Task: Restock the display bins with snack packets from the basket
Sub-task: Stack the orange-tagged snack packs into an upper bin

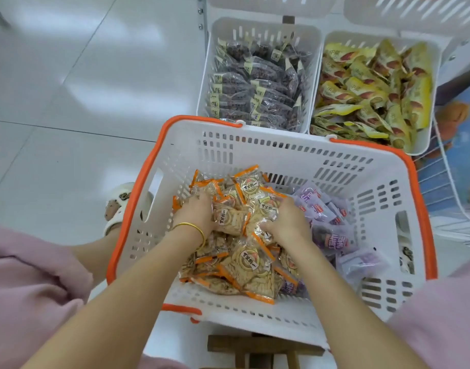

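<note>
The left hand point(199, 213) and right hand point(288, 222) curl into clear orange-edged snack packets point(251, 265), gripping them, inside the white orange-rimmed plastic basket point(281, 153). Purple packets point(332, 235) lie at 3 o'clock of them, and white slotted display bins point(258, 27) stand at 12 o'clock.

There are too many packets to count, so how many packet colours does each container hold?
Basket: 2, orange-edged packets and purple packets
Left bin: 1, dark packets
Right bin: 1, yellow packets
Total: 4
</note>
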Available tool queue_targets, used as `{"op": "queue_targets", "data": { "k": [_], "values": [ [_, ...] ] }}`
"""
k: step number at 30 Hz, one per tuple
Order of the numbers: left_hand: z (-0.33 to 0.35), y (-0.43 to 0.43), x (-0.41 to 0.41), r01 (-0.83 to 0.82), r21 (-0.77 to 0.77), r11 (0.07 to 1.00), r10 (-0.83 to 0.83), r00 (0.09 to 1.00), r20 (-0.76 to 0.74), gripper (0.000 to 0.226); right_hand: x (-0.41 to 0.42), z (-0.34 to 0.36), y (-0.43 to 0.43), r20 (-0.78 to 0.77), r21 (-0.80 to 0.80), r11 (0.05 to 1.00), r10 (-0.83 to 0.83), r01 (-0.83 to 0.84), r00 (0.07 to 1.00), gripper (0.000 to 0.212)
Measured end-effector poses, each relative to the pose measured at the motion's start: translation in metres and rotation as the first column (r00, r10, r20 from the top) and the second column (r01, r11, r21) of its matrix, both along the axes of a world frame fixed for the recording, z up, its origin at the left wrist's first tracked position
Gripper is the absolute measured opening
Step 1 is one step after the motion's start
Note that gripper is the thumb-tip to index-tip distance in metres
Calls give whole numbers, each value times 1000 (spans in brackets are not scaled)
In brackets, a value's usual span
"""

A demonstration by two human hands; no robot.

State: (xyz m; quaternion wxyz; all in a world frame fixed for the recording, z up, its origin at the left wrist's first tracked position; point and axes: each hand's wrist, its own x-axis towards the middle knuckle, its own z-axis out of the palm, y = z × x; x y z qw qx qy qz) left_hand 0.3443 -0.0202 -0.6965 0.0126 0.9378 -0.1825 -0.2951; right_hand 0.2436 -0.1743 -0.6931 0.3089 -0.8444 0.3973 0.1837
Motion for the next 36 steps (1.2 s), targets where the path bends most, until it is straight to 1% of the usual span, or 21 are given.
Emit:
{"op": "queue_targets", "data": {
  "k": [2,3,4,5,7,8,10,12,14,15,17,19,21,24,26,28,31,33,34,35,36],
  "values": [
    [1,-9,8,-134,-81,988,129,989,-72,44,12,8,-15,96,83,996,29,-37,995,27],
    [1,-13,12,-159,-111,981,149,984,-95,35,18,13,-23,148,142,989,27,-49,989,18],
    [1,-17,18,-140,-120,983,126,986,-113,21,23,17,-31,192,197,979,8,-47,981,13],
    [3,-21,23,-112,-134,985,96,988,-121,17,27,22,-38,229,268,963,-40,-23,972,7],
    [16,-29,36,-104,-196,975,73,984,-160,38,35,32,-47,277,468,881,-218,67,936,7],
    [24,-33,43,-136,-248,959,86,976,-199,42,39,38,-50,278,561,822,-298,97,913,3],
    [52,-41,52,-178,-364,914,91,966,-243,41,46,49,-56,286,658,748,-352,85,891,4],
    [81,-48,58,-272,-471,839,111,933,-343,29,54,63,-61,315,699,714,-355,38,880,5],
    [105,-53,64,-479,-552,683,172,840,-515,20,57,80,-64,346,714,700,-360,6,867,3],
    [116,-54,66,-552,-572,606,169,793,-586,19,57,88,-65,372,710,704,-355,-16,857,2],
    [134,-55,68,-560,-627,542,107,786,-610,17,53,105,-64,465,648,758,-318,-73,826,3],
    [152,-55,68,-504,-682,530,55,823,-566,13,47,120,-61,583,502,855,-221,-132,782,8],
    [168,-55,66,-444,-715,540,32,860,-510,12,41,135,-57,666,356,917,-115,-178,737,14],
    [191,-57,62,-399,-732,552,-16,873,-488,14,38,158,-55,761,243,942,-38,-230,647,19],
    [206,-58,62,-415,-734,538,-47,855,-517,19,44,174,-56,824,119,964,38,-238,566,21],
    [220,-59,65,-421,-733,534,-122,820,-560,25,54,189,-58,874,49,975,62,-215,482,22],
    [227,-64,78,-291,-784,549,-262,831,-491,38,78,204,-63,911,-28,979,108,-203,397,18],
    [230,-71,92,-213,-814,541,-269,873,-407,59,100,214,-64,914,-80,981,143,-177,379,14],
    [231,-74,101,-192,-824,533,-248,895,-369,68,112,220,-66,904,-115,985,159,-132,397,20],
    [234,-76,111,-181,-838,515,-226,914,-336,69,122,227,-71,880,-148,985,173,-91,442,30],
    [238,-79,122,-173,-854,490,-202,931,-304,62,132,235,-77,844,-151,984,178,-94,506,40]
  ]
}}
